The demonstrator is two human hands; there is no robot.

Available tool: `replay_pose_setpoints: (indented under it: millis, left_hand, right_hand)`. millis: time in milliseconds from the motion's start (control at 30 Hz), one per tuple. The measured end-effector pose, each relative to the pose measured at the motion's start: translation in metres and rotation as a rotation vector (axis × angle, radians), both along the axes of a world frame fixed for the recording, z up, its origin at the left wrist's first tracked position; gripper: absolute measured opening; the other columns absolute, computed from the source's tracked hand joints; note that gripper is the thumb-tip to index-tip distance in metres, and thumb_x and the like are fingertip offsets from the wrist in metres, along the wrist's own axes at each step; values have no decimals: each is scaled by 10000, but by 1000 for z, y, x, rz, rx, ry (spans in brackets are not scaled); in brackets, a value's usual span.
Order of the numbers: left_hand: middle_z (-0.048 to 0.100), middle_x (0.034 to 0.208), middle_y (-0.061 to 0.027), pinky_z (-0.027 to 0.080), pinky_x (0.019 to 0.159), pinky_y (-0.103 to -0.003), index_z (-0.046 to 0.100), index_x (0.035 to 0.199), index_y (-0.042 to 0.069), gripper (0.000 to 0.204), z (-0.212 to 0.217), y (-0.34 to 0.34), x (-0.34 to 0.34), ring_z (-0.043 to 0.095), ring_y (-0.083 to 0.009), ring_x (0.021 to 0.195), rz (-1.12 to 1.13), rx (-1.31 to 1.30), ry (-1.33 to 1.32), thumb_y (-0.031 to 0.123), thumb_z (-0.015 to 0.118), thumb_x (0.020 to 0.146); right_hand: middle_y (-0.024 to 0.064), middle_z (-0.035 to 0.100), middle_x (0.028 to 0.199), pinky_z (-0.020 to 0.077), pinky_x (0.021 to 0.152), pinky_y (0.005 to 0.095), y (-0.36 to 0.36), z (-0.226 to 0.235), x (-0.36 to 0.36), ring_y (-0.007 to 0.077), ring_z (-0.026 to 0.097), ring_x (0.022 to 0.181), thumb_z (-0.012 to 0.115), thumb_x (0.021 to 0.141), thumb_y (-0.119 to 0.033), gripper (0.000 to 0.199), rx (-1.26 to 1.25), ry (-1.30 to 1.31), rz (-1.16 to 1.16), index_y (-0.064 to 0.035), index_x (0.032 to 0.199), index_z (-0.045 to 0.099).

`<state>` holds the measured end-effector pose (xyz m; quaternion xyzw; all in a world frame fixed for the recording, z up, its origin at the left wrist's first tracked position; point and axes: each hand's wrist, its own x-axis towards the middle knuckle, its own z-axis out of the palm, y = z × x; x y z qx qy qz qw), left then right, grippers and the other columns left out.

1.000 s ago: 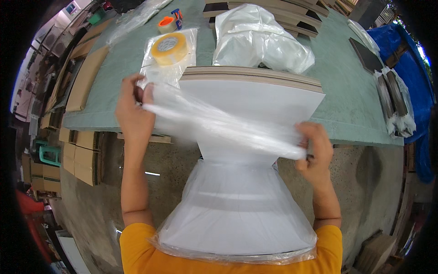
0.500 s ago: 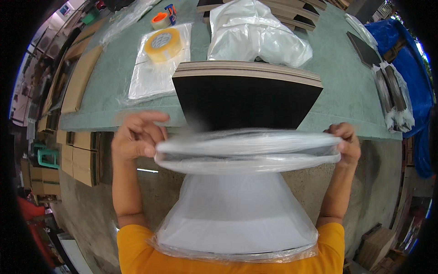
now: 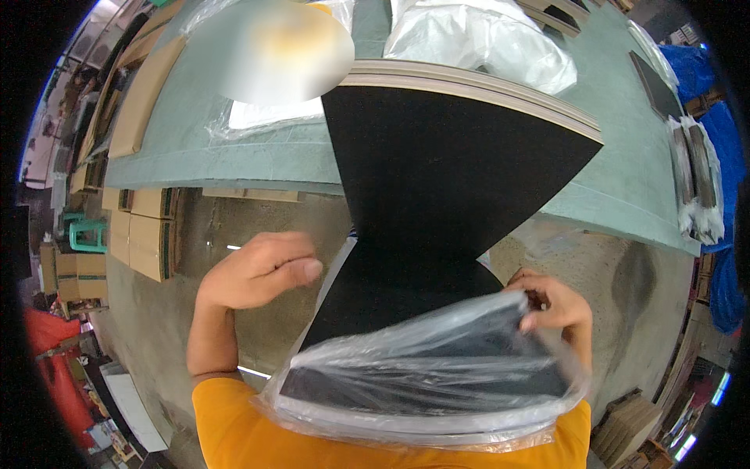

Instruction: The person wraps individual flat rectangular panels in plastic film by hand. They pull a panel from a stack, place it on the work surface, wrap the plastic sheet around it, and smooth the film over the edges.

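A clear plastic bag (image 3: 437, 391) lies across my lap, wrapped around the near end of a black panel (image 3: 391, 285). Thin white edges show beside that panel. My right hand (image 3: 551, 301) is closed on the bag's raised right edge. To the left of the panel, my left hand (image 3: 262, 270) hangs apart from the bag with loosely bent fingers and nothing visible in it. A stack of black boards (image 3: 461, 156) with pale layered edges leans at the table's near edge, its lower end meeting the panel in my lap.
The green table (image 3: 234, 160) holds a crumpled white plastic bundle (image 3: 476, 39) and flat clear bags (image 3: 273, 116) under a blurred patch. Wrapped dark pieces (image 3: 695, 180) lie at the right. Cardboard boxes (image 3: 148, 234) and a green stool (image 3: 87, 234) stand at the left.
The bag's opening has come down toward my lap, and a black panel now lies in it over the white sheet. My left hand has let go of the bag's edge.
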<state>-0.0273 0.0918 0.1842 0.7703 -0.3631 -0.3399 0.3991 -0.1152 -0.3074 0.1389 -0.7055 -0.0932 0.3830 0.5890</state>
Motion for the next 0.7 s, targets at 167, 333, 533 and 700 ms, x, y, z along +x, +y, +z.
replay_pose_setpoints:
  millis: [167,333,533,700]
  left_hand:
    - [512,741,-123,423,578,-301,511,798,8,346,26,-16,-30,537,-248,680,-313,20,190,345,585,766]
    - [497,681,-56,418,527,-265,458,780,33,255,-18,6,-26,520,-151,651,-189,-66,1065,259,574,800]
    - [524,757,-62,414,594,-268,529,817,23,301,-66,-3,-21,505,-138,695,142,4,990,320,569,796]
    - [477,837,-89,397,574,-291,525,824,20,277,-1,-27,-24,485,-196,678,-488,-328,367,285,590,778]
  right_hand:
    - [85,534,861,396,454,182,2,-15,-13,88,524,613,653,720,-158,229,124,110,-36,23,807,542]
    - [11,493,555,202,285,172,-7,-34,-9,22,347,353,601,755,-114,198,317,535,-262,-18,868,470]
    - [43,521,596,206,287,156,-3,-42,3,18,335,335,621,749,-165,353,384,525,-327,27,998,460]
    - [99,581,719,376,374,177,-15,-10,-5,71,510,496,650,718,-68,408,384,288,15,44,1059,458]
